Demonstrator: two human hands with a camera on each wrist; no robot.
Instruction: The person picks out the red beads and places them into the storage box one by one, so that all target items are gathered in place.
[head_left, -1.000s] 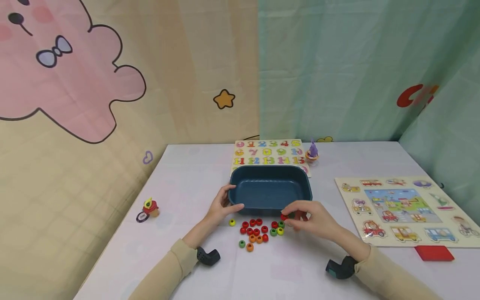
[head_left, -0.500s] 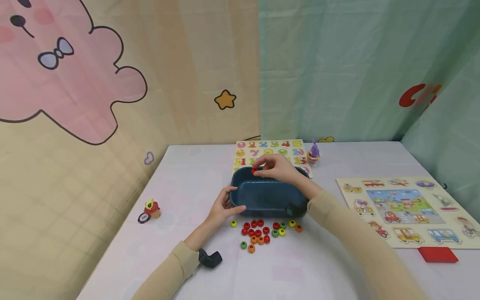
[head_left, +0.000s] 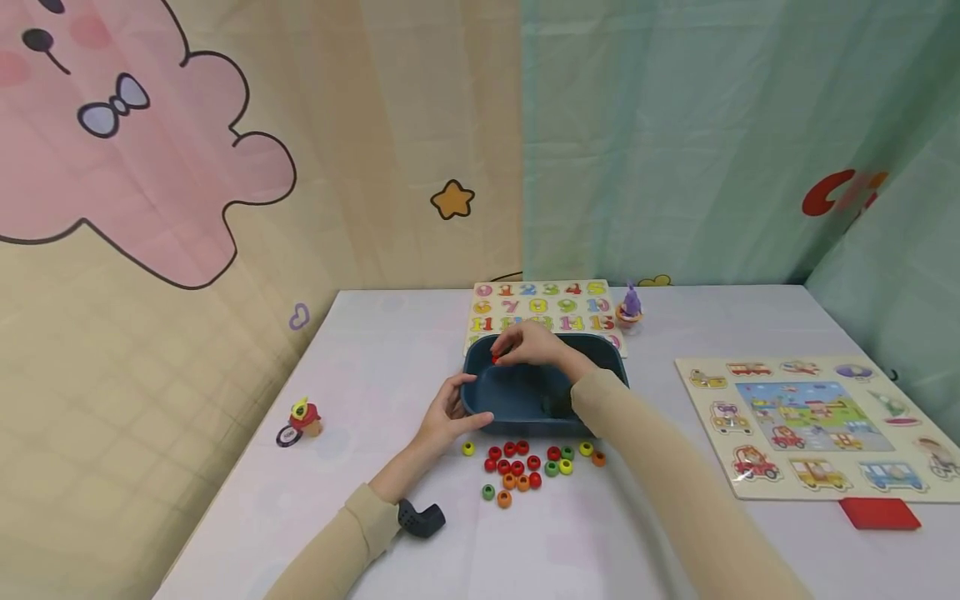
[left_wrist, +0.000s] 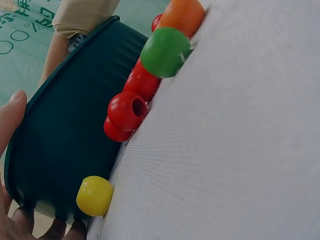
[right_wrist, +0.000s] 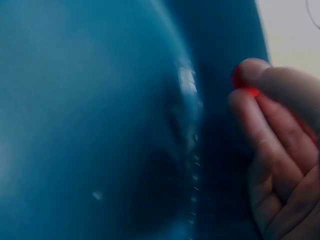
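A dark blue tub (head_left: 480, 398) stands mid-table. My left hand (head_left: 444, 414) grips its near left corner, thumb over the rim; in the left wrist view the fingers (left_wrist: 11, 117) lie against the tub's wall (left_wrist: 60, 150). My right hand (head_left: 525, 343) reaches over the tub's far left part and pinches a red bead (head_left: 495, 358) at its fingertips (right_wrist: 252, 72), just above the tub's inside (right_wrist: 100, 125). Several red, orange, green and yellow beads (head_left: 525, 467) lie loose on the table in front of the tub, seen close up as a red bead (left_wrist: 126, 110) and a yellow bead (left_wrist: 95, 196).
A number puzzle board (head_left: 536, 310) lies behind the tub, with a small purple figure (head_left: 628, 305) beside it. A vehicle puzzle board (head_left: 813, 425) and a red card (head_left: 879, 513) lie at the right. A small toy (head_left: 300, 418) sits at the left. Curtains hang behind the table.
My right hand picked a red bead from the pile, carried it up over the tub, and has now lowered it toward the tub's far left. The left hand stayed on the tub.
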